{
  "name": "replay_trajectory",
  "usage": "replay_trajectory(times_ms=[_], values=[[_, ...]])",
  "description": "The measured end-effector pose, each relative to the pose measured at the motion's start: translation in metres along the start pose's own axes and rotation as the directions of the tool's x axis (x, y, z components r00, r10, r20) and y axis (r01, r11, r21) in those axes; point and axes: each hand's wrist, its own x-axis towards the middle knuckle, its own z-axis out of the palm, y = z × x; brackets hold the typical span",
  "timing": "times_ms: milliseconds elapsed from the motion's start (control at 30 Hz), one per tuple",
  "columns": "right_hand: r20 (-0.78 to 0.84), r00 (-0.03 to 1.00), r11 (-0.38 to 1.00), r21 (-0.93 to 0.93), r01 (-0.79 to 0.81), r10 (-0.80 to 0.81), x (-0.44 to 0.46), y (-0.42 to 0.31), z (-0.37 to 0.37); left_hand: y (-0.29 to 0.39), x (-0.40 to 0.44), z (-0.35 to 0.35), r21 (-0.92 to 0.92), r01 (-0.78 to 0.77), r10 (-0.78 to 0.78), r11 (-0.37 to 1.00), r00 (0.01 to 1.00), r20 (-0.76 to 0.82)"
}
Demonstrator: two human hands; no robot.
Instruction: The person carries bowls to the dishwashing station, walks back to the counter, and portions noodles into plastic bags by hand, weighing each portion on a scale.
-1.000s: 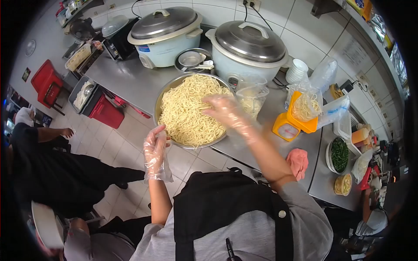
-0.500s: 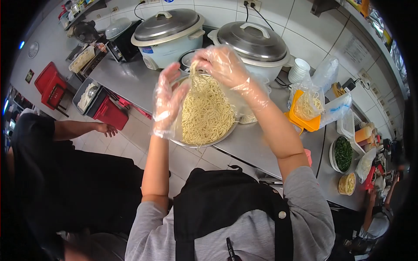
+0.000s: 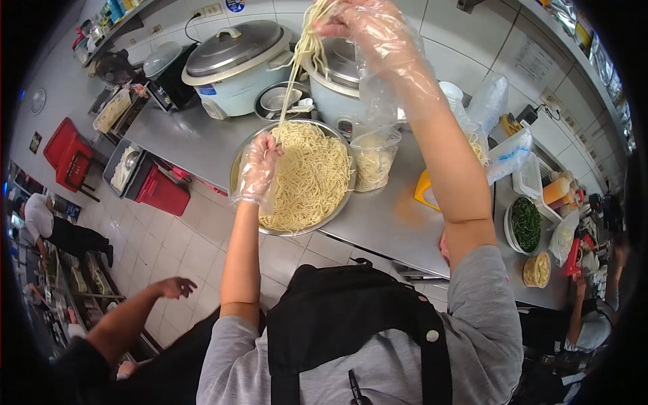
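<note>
My right hand, in a clear plastic glove, is raised high and closed on a bunch of noodles. Long strands hang from it down toward the bowl. My left hand, gloved as well, is at the left side of the wide metal bowl. Its fingers are curled around the lower part of the hanging strands. A heap of pale yellow noodles fills the bowl. Just right of the bowl stands a clear plastic bag with noodles inside.
Two large rice cookers stand behind the bowl, with a small metal pan between them. To the right are an orange container, a bowl of chopped greens and a tub. A co-worker's hand is at lower left.
My right hand has risen, pulling noodle strands up from the bowl. My left hand has lowered and closed on the strands. The co-worker's arm at left has moved lower.
</note>
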Motion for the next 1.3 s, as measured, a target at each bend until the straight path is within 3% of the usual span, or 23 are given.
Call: replay_trajectory(times_ms=[33,67,133,167,233,300,333,367,433,500,533,567,600,633,700,800,900,967,1167,1233,1267,1300], values=[[-0.008,1.0,0.999,0.034,0.012,-0.012,-0.002,-0.007,-0.004,-0.004,-0.005,-0.004,0.128,0.026,-0.024,0.991,1.0,-0.019],[-0.04,0.999,0.999,0.021,0.027,-0.026,-0.004,-0.015,-0.005,-0.017,-0.009,-0.011,0.124,0.028,-0.026,0.992,1.0,-0.016],[-0.092,0.993,0.998,-0.01,0.067,-0.068,-0.009,-0.034,-0.007,-0.045,-0.017,-0.024,0.589,0.084,-0.034,0.804,0.995,-0.095],[-0.116,0.989,0.995,-0.042,0.088,-0.093,-0.012,-0.047,-0.007,-0.047,-0.021,-0.031,0.581,0.077,-0.035,0.811,0.996,-0.083],[-0.168,0.973,0.982,-0.131,0.139,-0.16,-0.023,-0.076,-0.008,-0.053,-0.033,-0.034,0.787,0.081,-0.008,0.612,0.995,-0.096],[-0.204,0.959,0.965,-0.217,0.15,-0.195,-0.038,-0.114,-0.002,-0.019,-0.039,-0.02,0.862,0.136,-0.052,0.488,0.991,-0.127],[-0.153,0.949,0.639,-0.767,0.063,-0.276,-0.045,-0.138,0.007,-0.02,-0.044,-0.021,0.857,0.123,-0.056,0.5,0.992,-0.11],[-0.062,0.951,0.05,-0.998,-0.049,-0.304,-0.052,-0.154,0.007,-0.021,-0.048,-0.026,0.849,0.07,0.009,0.523,0.996,-0.088],[-0.064,0.94,0.002,-0.998,-0.067,-0.335,-0.057,-0.17,-0.025,-0.018,-0.055,-0.023,0.836,0.014,0.073,0.548,0.995,-0.064],[-0.061,0.953,-0.328,-0.931,-0.162,-0.297,-0.068,-0.194,-0.041,-0.007,-0.063,-0.012,0.703,0.083,0.166,0.706,0.946,-0.278],[-0.064,0.953,-0.334,-0.928,-0.166,-0.296,-0.077,-0.199,-0.053,0.004,-0.069,-0.012,0.672,0.172,0.03,0.72,0.96,-0.279],[-0.189,0.9,0.296,-0.953,-0.071,-0.392,-0.09,-0.199,-0.067,0.005,-0.073,-0.012,0.669,0.169,0.028,0.724,0.962,-0.273],[-0.348,0.853,0.792,-0.599,0.116,-0.388,-0.103,-0.2,-0.083,0.004,-0.076,-0.012,0.679,0.103,0.121,0.727,0.954,-0.274],[-0.349,0.852,0.788,-0.605,0.113,-0.39,-0.112,-0.207,-0.107,0.004,-0.079,-0.012,0.688,0.036,0.213,0.725,0.938,-0.274],[-0.383,0.915,0.836,-0.537,-0.111,-0.125,-0.125,-0.223,-0.168,0.019,-0.085,-0.005,0.646,0.114,0.121,0.755,0.944,-0.308],[-0.45,0.883,0.807,-0.567,-0.164,-0.136,-0.152,-0.212,-0.172,0.018,-0.09,-0.004,0.696,0.075,0.197,0.715,0.932,-0.303],[-0.511,0.851,0.749,-0.609,-0.261,-0.12,-0.175,-0.203,-0.172,0.022,-0.09,-0.003,0.65,0.169,0.07,0.741,0.943,-0.325],[-0.63,0.77,0.681,-0.609,-0.408,-0.102,-0.186,-0.193,-0.176,0.03,-0.087,-0.003,0.612,0.359,-0.155,0.705,0.92,-0.36],[-0.664,0.742,0.615,-0.546,-0.569,0.097,-0.217,-0.15,-0.196,0.034,-0.088,-0.002,0.733,0.295,-0.03,0.613,0.936,-0.352],[-0.665,0.712,0.448,-0.579,-0.682,0.225,-0.225,-0.134,-0.197,0.037,-0.09,0.0,0.735,0.313,-0.044,0.601,0.932,-0.361],[-0.663,0.713,0.446,-0.579,-0.682,0.229,-0.233,-0.123,-0.209,0.037,-0.091,0.001,0.739,0.326,-0.056,0.59,0.929,-0.366],[-0.622,0.745,0.268,-0.695,-0.668,0.243,-0.243,-0.11,-0.226,0.037,-0.092,0.002,0.737,0.332,-0.059,0.589,0.927,-0.37]])
